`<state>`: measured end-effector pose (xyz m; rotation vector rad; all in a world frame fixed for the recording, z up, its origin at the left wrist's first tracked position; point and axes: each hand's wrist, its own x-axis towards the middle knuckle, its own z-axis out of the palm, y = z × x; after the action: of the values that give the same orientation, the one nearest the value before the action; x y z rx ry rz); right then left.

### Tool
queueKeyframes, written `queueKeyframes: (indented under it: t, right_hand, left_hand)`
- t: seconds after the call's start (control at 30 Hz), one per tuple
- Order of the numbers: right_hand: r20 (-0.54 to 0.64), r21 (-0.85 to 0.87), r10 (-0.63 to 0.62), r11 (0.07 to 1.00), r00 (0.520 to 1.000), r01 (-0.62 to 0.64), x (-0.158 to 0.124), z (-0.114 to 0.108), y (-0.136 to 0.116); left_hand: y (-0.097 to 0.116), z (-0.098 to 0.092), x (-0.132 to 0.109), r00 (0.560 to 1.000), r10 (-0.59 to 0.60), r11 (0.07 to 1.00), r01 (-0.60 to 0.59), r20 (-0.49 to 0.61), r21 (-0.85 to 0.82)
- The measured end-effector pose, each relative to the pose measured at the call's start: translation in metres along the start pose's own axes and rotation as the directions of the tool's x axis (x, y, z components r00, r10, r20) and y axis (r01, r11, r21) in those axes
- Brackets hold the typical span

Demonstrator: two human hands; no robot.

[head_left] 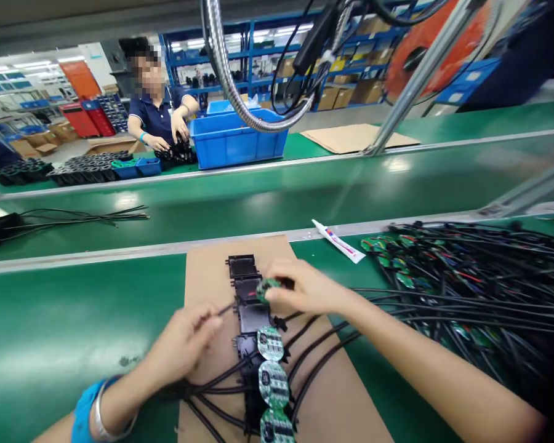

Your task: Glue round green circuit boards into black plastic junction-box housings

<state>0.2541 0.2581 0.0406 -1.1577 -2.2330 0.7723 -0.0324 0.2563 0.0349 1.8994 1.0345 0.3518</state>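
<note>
A column of black plastic housings (242, 266) lies on a brown cardboard sheet (207, 264). Round green circuit boards (273, 384) with black cables rest over the nearer housings. My right hand (295, 286) pinches another green circuit board (265, 289) above the second housing from the far end. Left of the column, my left hand (196, 335) has thumb and fingers closed on the end of a thin dark cable (227, 308) that reaches toward that board.
Many cabled boards (480, 277) are heaped at the right, beside a white tube (339, 241). Dark cables (83, 216) lie at the far left. Beyond the rail, a person (154, 111) handles black parts near a blue bin (240, 141). A metal hose (228, 80) hangs overhead.
</note>
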Motion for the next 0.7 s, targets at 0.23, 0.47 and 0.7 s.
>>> queueKeyframes:
  t: [0.23,0.47,0.7]
  right_hand:
    - [-0.069,-0.018,0.219,0.975,0.973,-0.22,0.039,0.0,0.046]
    - [-0.103,-0.214,0.121,0.967,0.987,-0.14,0.029,0.014,0.06]
    - [-0.175,-0.31,0.051,0.945,0.983,-0.104,0.009,0.012,0.023]
  left_hand:
    - [-0.033,-0.031,0.067,0.928,0.106,0.827,0.117,-0.357,0.549]
    - [-0.037,-0.022,0.064,0.95,0.186,0.666,0.065,-0.25,0.743]
    - [-0.017,-0.013,0.034,0.945,0.286,0.734,-0.11,-0.158,0.67]
